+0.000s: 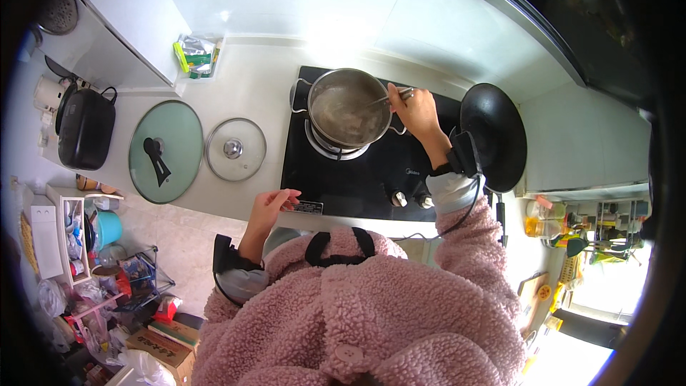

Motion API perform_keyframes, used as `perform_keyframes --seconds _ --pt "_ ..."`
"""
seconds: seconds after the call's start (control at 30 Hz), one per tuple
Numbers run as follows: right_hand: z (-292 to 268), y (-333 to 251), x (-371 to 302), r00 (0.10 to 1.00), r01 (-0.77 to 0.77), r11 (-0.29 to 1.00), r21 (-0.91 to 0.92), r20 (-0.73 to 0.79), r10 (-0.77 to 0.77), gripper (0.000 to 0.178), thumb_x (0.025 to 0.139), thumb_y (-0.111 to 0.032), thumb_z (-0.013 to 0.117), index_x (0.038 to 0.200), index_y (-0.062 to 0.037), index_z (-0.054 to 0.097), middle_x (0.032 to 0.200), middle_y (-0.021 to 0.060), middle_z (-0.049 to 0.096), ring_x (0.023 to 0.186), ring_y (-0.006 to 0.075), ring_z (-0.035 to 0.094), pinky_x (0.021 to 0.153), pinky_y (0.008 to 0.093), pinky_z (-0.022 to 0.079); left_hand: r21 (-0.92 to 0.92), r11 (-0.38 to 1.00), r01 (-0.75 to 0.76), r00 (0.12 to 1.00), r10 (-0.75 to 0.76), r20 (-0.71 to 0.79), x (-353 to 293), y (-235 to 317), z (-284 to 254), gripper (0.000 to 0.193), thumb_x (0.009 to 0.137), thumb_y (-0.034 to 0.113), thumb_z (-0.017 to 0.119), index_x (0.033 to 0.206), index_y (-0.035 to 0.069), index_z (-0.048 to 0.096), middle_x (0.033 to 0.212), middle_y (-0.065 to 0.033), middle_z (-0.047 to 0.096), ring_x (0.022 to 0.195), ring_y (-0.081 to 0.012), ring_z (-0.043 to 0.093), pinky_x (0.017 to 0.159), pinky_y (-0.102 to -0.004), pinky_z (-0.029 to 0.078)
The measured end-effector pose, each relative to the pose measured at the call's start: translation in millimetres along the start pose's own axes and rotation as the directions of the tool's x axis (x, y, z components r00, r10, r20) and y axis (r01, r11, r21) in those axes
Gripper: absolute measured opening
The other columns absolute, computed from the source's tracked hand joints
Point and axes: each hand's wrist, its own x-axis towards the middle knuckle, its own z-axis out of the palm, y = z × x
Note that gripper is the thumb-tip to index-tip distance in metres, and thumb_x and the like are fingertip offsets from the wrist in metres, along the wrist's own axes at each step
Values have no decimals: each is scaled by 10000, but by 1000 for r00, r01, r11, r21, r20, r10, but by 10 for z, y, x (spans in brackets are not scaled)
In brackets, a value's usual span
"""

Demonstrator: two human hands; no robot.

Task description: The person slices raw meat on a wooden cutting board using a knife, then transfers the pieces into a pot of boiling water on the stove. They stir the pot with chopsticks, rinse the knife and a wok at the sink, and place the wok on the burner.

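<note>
A steel pot (350, 109) with two wire side handles stands on the left burner of a black gas stove (343, 189). Cloudy liquid fills part of it, with pale pieces in it. My right hand (416, 111), at the pot's right rim, is closed on the handle of a long metal utensil (379, 101). That utensil slants down into the liquid, which hides its lower end. Near the stove's front left corner my left hand (274, 204) hovers with nothing in it, its fingers loosely stretched out.
Left of the stove lie a clear glass lid (246, 154) and a larger green-tinted lid (181, 150). A black wok (493, 136) sits on the right side. Farther left is a black appliance (87, 129); a small box of packets (199, 57) stands against the wall.
</note>
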Motion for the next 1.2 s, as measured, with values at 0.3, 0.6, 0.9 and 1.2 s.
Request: perform_keyframes --seconds 0.3,0.6,0.9,1.2 --pt "298 -236 96 971 -235 881 411 136 196 444 893 -373 538 681 -6 669 577 91 644 556 195 652 567 295 512 6 1000 -22 1000 22 -7 -24 50 20 284 915 214 498 970 -6 670 793 -45 631 697 -91 548 611 -200 405" --pt "222 23 56 977 -150 951 271 -107 184 337 900 -257 572 765 40 655 621 99 656 549 158 647 514 279 498 0 1000 -6 1000 6 -22 -26 2 11 283 914 223 503 969 3 672 799 -47 635 700 -93 552 616 -206 409" --pt "352 -104 -63 984 -178 888 424 55 171 341 914 -258 549 825 57 645 617 103 646 566 131 632 539 273 491 9 1000 -3 1000 3 -7 -30 8 50 288 919 228 501 988 3 666 804 -47 634 707 -95 547 627 -209 416" --pt "254 -72 -22 991 -72 884 461 -63 114 337 915 -237 513 720 2 647 559 96 624 517 189 632 510 275 479 7 1000 -5 1000 5 -23 -65 -6 40 280 913 233 504 986 30 682 811 -38 642 701 -104 548 653 -227 411"
